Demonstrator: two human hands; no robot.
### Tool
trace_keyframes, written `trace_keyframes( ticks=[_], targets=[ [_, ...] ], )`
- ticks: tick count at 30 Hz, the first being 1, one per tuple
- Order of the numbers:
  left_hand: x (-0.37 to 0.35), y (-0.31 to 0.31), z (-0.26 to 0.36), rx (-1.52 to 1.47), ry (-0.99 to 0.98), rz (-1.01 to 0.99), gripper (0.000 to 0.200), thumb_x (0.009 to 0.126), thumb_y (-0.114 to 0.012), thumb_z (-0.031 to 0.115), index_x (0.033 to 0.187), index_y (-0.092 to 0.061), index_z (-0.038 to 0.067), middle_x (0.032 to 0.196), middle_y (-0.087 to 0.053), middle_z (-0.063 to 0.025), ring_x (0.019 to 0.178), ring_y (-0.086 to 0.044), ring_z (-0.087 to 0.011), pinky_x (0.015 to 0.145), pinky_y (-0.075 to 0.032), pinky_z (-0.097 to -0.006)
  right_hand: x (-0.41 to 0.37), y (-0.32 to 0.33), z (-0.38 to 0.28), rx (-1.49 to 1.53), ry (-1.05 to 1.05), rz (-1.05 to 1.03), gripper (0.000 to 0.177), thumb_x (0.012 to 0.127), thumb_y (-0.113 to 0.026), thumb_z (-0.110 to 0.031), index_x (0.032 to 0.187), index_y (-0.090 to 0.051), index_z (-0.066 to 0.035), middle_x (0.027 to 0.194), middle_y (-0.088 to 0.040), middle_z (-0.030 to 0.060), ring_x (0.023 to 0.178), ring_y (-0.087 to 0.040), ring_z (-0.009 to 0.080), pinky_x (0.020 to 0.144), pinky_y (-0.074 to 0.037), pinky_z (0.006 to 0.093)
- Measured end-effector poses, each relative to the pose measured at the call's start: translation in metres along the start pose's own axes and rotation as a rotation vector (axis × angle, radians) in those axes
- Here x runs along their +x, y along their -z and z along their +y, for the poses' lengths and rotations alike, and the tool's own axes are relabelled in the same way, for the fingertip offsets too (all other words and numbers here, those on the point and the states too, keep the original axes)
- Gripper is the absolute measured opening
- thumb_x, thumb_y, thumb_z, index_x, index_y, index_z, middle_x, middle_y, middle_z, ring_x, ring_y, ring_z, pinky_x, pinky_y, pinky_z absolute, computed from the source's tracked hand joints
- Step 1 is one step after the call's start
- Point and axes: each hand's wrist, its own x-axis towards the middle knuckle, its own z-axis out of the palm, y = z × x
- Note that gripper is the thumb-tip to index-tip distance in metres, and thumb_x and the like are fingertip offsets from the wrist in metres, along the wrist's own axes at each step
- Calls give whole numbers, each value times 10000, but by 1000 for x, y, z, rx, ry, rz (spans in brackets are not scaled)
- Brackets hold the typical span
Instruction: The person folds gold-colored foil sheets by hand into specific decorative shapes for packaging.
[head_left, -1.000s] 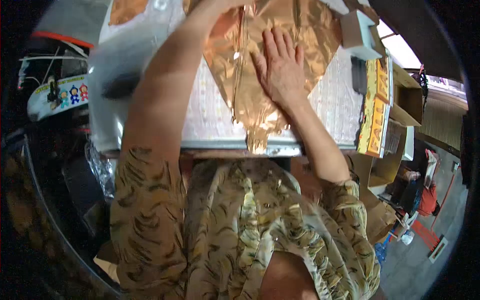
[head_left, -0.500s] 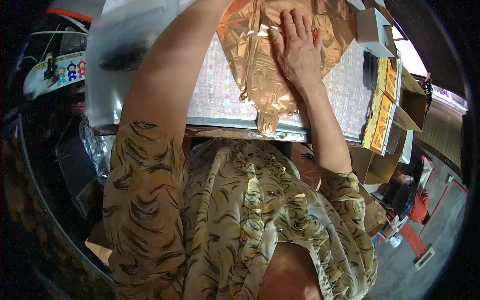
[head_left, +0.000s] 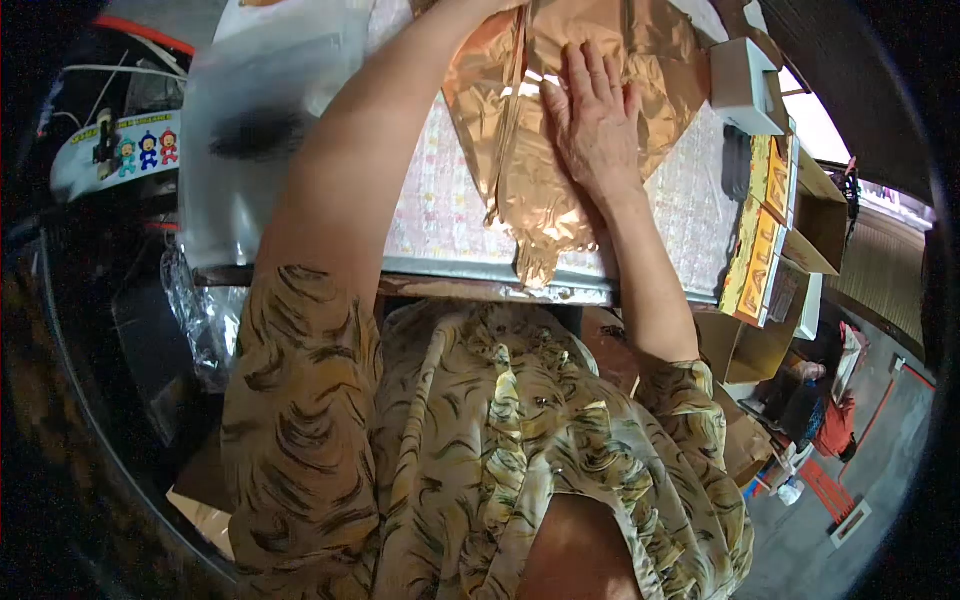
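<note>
Copper-coloured foil lies over the patterned tabletop, its narrow end at the near edge. The right hand rests palm down on it, fingers extended and nearly together, the grip flat and clasping nothing. The left hand is cut off by the upper margin beside the foil; the state of its grip cannot be told. Translucent plastic lies left of the left forearm; a white box stands just right of the foil.
</note>
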Motion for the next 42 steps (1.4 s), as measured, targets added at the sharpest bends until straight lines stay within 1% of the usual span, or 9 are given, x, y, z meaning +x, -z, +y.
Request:
trace_keyframes(
  ticks=[9,12,14,21,24,29,33,38,42],
  targets=[
    [5,-7,-5,79,-144,164,569,951,-586,585,861,-776,56,892,-729,-216,890,-723,-391,777,-563,-457,-1,7,-5,10,-7,1,602,1084,-438,-425,1575,-377,-83,1643,-335,188,1522,-288,401,1222,-209,594],
    [1,5,-2,46,15,-81,576,966,-564,585,1012,-770,49,1069,-728,-230,1035,-699,-388,888,-536,-468,-3,13,-6,9,-15,-30,593,1088,-428,-418,1585,-367,-100,1646,-340,167,1528,-288,374,1225,-196,599],
    [10,-5,-24,1,15,-24,469,822,-785,469,1115,-760,103,978,-780,-107,889,-741,-225,816,-571,-372,-7,16,-8,-6,-8,-59,592,1087,-430,-418,1585,-368,-102,1646,-342,162,1528,-290,370,1226,-194,600],
    [0,1,-10,-22,45,-38,471,811,-814,407,1146,-744,84,1002,-781,-86,913,-743,-210,851,-573,-350,-10,10,-7,-22,0,-74,613,1078,-447,-440,1587,-367,-107,1647,-344,155,1531,-291,354,1230,-187,601],
    [-9,11,11,48,65,-30,452,816,-814,389,1140,-744,81,1005,-780,-87,914,-743,-212,848,-573,-346,-10,11,-8,-16,-5,-73,621,1075,-450,-451,1587,-368,-110,1647,-344,158,1532,-289,355,1231,-186,599],
    [-11,9,8,30,-28,45,350,888,-747,416,1041,-766,101,963,-768,-145,917,-740,-330,861,-579,-435,-10,5,-7,11,14,-23,631,1060,-477,-454,1565,-399,-84,1621,-378,171,1518,-309,368,1222,-188,613],
    [-15,7,7,74,-64,21,375,859,-779,311,1128,-730,56,1030,-766,-134,949,-746,-259,848,-584,-394,-11,6,-8,-11,23,-32,638,1068,-446,-473,1581,-380,-100,1634,-359,166,1523,-300,366,1226,-180,609],
    [-47,28,5,186,-260,385,331,865,-762,275,1098,-717,44,1049,-730,-188,970,-707,-354,866,-560,-427,-11,6,-9,-25,-2,-42,634,1072,-442,-473,1594,-360,-121,1648,-337,161,1529,-291,362,1232,-182,594],
    [-118,61,9,355,-96,250,361,875,-752,291,1110,-690,24,1066,-706,-211,1026,-678,-376,896,-531,-459,-11,6,-8,-12,-11,-33,625,1071,-445,-466,1588,-371,-123,1647,-346,145,1527,-298,353,1232,-189,588]
  ],
)
